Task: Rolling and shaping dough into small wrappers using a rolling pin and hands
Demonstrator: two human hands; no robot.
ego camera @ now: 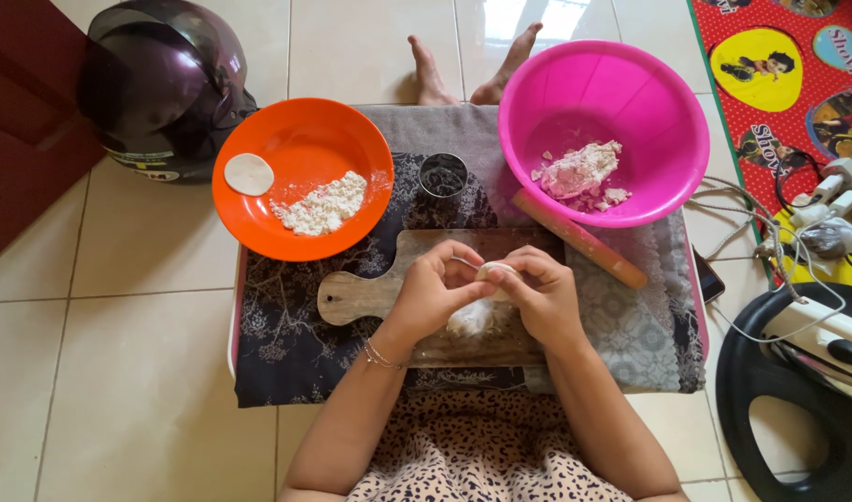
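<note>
Hands meet above the brown wooden paddle-shaped cutting board [370, 296]: left hand [435, 293] and right hand [540, 296] both pinch one small pale dough piece [497, 271]; pink plastic bowl [603, 130] at one o'clock.

Both bare arms reach forward from the bottom of the view and come close together in the middle. The left hand [432, 290] has its fingers curled in, and its thumb and fingertips pinch toward the right hand, with a thin chain around the left wrist. The right hand [540, 291] is curled too, with its fingers bent over and its fingertips touching those of the left hand, so the two hands meet knuckle to knuckle, while two bare feet [472, 65] stick out far ahead on the floor.
</note>
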